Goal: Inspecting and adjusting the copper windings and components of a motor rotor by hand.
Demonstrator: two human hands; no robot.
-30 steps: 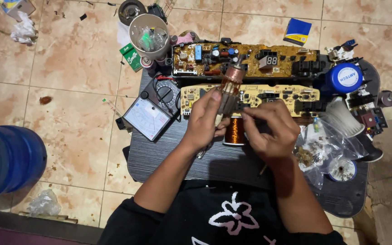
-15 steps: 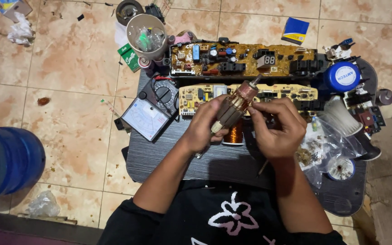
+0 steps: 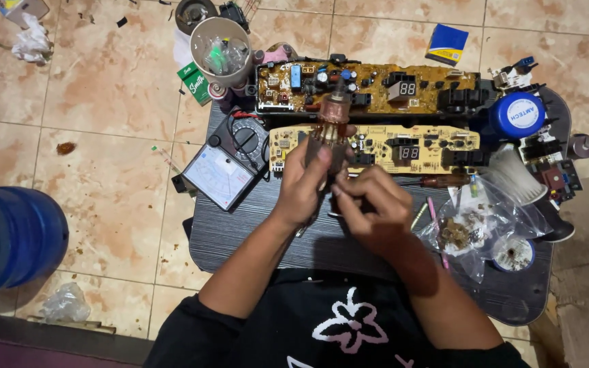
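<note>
From the head camera looking straight down, the left hand (image 3: pixel 306 184) is wrapping its grip around a motor armature (image 3: pixel 328 136) — the fingers are pressed together about the dark laminated body, and the copper-coloured commutator end is pointing up and away from the person, over the circuit boards. The right hand (image 3: pixel 371 204) is sitting just beside it, fingers curled in and pinching something small and dark at the lower end of the armature (too small to tell what it is). Both hands are hovering above the dark tabletop (image 3: pixel 253 232), near its middle. Beyond them two long circuit boards are lying side by side: the brown board (image 3: pixel 376 87) farther off and the yellow board (image 3: pixel 403 146) nearer, each with a small numeric display. To the left of the hands an analog multimeter (image 3: pixel 226 167) is resting at the tabletop's edge, tilted, its pale dial face turned up. A clear plastic cup (image 3: pixel 223 51) holding small parts is standing behind it. On the right a clear bag (image 3: pixel 475 228) of brownish bits is lying crumpled, touching a small round tin (image 3: pixel 512 253), and a blue round cap (image 3: pixel 518 116) is sitting farther back among loose parts. Off the tabletop, on the tiled floor (image 3: pixel 103 136), a big blue water jug (image 3: pixel 5 238) is lying at the left edge — and a small blue box (image 3: pixel 446 44) is resting well apart at the top.
</note>
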